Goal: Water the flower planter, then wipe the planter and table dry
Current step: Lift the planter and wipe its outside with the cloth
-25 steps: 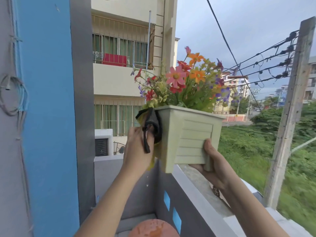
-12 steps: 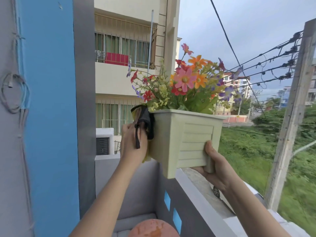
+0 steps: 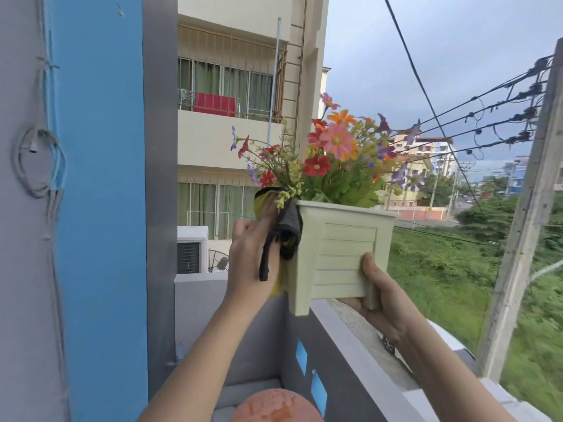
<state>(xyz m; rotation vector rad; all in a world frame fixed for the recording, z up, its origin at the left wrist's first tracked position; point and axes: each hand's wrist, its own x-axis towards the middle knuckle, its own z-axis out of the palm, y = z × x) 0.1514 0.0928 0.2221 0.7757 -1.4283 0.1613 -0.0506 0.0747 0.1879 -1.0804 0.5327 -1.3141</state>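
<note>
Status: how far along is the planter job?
Done: watering can't be confirmed here. In hand: left hand presses the cloth on the planter, left side; right hand holds it above the ledge. Left: other sides, and the table, not in view.

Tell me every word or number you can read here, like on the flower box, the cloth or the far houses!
None can be read.
Pale green plastic planter: only moulded ridges, no label.
Black and yellow cloth in the left hand: no print shows.
Distant street buildings: any signs are too small and blurred to read.
</note>
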